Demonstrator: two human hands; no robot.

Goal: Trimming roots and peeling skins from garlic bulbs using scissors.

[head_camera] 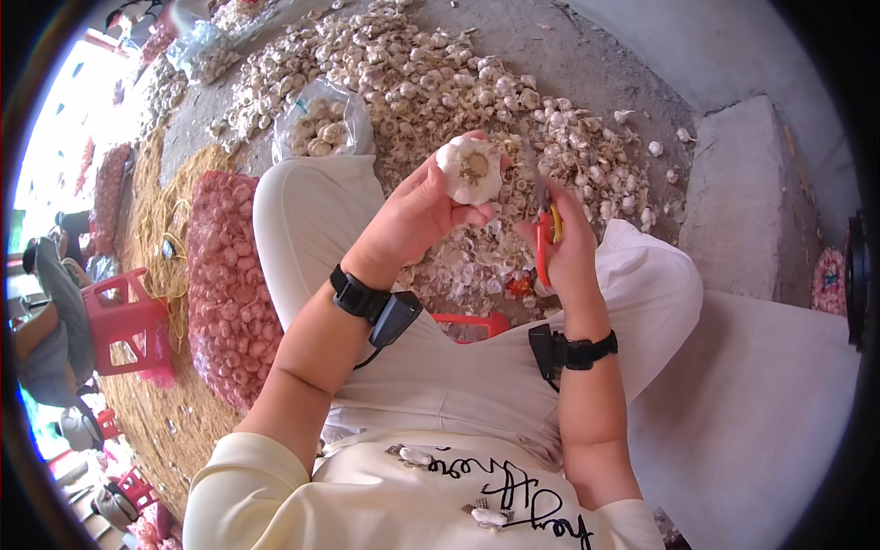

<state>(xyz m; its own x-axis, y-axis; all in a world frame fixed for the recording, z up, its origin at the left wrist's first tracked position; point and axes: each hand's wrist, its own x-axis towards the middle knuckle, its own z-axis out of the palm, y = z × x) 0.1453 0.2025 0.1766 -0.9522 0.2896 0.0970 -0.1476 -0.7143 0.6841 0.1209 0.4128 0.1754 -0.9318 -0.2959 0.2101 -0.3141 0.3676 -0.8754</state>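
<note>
A large white garlic bulb (474,168) rests in the fingers of my left hand (419,206), its round root end facing up towards me. My right hand (574,237) grips a pair of scissors (543,240) with red and yellow handles. Their dark blades point away from me, just right of the bulb and apart from it. Below both hands, loose garlic skins and trimmings (467,261) cover the floor between my knees.
A heap of garlic bulbs (412,75) spreads ahead. A clear plastic bag of bulbs (323,127) stands by my left knee, beside a red mesh sack of garlic (230,289). At right is a concrete block (732,199). Several people sit far left near a pink stool (127,323).
</note>
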